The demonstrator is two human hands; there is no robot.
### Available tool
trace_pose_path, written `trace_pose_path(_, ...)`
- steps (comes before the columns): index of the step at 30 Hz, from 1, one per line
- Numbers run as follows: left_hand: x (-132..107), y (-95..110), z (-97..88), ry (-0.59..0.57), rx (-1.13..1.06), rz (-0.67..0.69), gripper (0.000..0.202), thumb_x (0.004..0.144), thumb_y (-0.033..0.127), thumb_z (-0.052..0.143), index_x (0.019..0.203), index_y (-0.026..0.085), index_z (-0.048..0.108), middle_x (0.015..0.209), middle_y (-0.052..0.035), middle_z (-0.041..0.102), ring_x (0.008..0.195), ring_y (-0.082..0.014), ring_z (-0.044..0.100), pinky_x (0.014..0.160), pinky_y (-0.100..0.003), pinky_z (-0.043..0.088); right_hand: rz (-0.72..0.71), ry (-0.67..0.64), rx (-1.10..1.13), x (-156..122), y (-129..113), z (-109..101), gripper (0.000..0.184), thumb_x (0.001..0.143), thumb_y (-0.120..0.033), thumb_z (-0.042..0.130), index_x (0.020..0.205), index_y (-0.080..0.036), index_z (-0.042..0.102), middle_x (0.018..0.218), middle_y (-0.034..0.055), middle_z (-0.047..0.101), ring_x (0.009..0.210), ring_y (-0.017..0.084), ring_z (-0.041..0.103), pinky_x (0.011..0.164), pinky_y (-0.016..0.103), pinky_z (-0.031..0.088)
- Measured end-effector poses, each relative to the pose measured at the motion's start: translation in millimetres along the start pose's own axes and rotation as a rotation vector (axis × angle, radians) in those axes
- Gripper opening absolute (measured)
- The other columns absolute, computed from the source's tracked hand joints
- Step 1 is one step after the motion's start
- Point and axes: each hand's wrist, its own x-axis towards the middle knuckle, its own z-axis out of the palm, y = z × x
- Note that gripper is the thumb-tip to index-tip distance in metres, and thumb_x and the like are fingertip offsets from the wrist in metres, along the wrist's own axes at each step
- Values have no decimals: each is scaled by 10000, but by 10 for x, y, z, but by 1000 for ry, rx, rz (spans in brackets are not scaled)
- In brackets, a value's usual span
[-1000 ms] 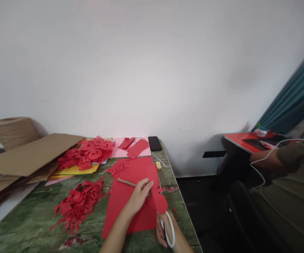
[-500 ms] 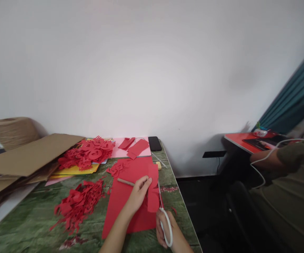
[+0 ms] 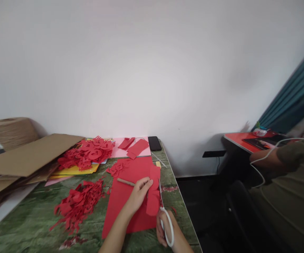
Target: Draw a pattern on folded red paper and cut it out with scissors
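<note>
A strip of red paper (image 3: 153, 202) is pinched between the thumb and fingers of my left hand (image 3: 140, 192), over a larger red sheet (image 3: 120, 211) lying on the table. My right hand (image 3: 169, 230) grips white-handled scissors (image 3: 170, 228) by the loops. Their blades point away from me along the strip's right edge, at a notch near its middle. A brown stick-like thing (image 3: 125, 181) juts out to the left from behind my left hand; its other end is hidden.
Red paper scraps (image 3: 79, 205) lie heaped on the green table, with red cut-outs (image 3: 95, 151) farther back. Cardboard (image 3: 36, 154) and a twine spool (image 3: 12, 131) are at left, a black phone (image 3: 155, 143) at the back. Another person (image 3: 291, 189) sits at right.
The red strip has tilted slightly, its top shifting right and its lower end a little left and nearer. The scissors have moved very slightly right. Both hands keep their hold.
</note>
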Motion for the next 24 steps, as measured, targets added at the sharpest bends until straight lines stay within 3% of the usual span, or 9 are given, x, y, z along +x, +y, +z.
trace_pose_path(4,30,-10,-14,22,26,30,311,685,460,581,561,191,487,578,40,393,603,-131,367,579,-232,312,38,77,6,24,97,6,578,582,-790,401,545,-214,378,275,-109,291,194,47,279,238,160,156)
trace_pose_path(8,35,9,-26,40,39,29,321,689,470,573,562,193,470,586,38,385,611,-135,368,592,-229,315,60,57,-18,46,115,7,595,545,-813,400,554,-218,365,278,-109,300,188,57,301,233,162,154)
trace_pose_path(14,29,39,-29,48,26,9,319,657,480,596,562,189,507,572,35,422,616,-142,396,590,-229,323,44,47,-62,-13,-2,-3,559,610,-766,407,559,-210,378,300,-104,319,217,45,296,253,163,162)
trace_pose_path(24,35,40,-62,-27,49,22,324,684,461,586,542,183,500,558,46,395,597,-127,378,574,-222,307,24,-7,-19,-23,-66,13,574,587,-773,413,522,-205,373,314,-98,323,221,40,302,257,154,160)
